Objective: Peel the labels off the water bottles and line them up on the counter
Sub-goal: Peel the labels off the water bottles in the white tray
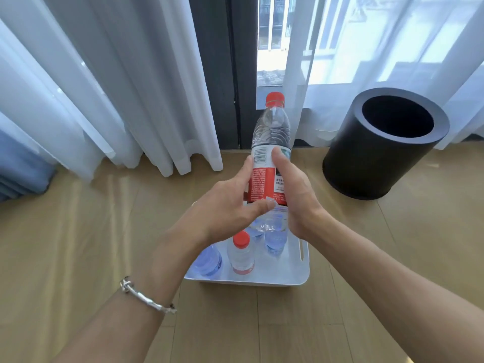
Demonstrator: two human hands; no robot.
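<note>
A clear water bottle [272, 132] with a red cap and a red-and-white label is held up over a white bin [301, 273]. My right hand [293, 195] grips its labelled middle, thumb on the front. My left hand [230, 205] touches the label's left side with spread fingers, the thumb at the label's lower edge. In the bin stands a smaller bottle [241, 254] with a red cap and label. Beside it lie a bare clear bottle [208, 260] at the left and another clear bottle [275, 237] toward the back.
The bin sits on a light wood floor [78, 244]. A black round waste bin [379, 145] stands to the right. White sheer curtains [104, 87] hang behind, with a dark window frame [217, 74] between them.
</note>
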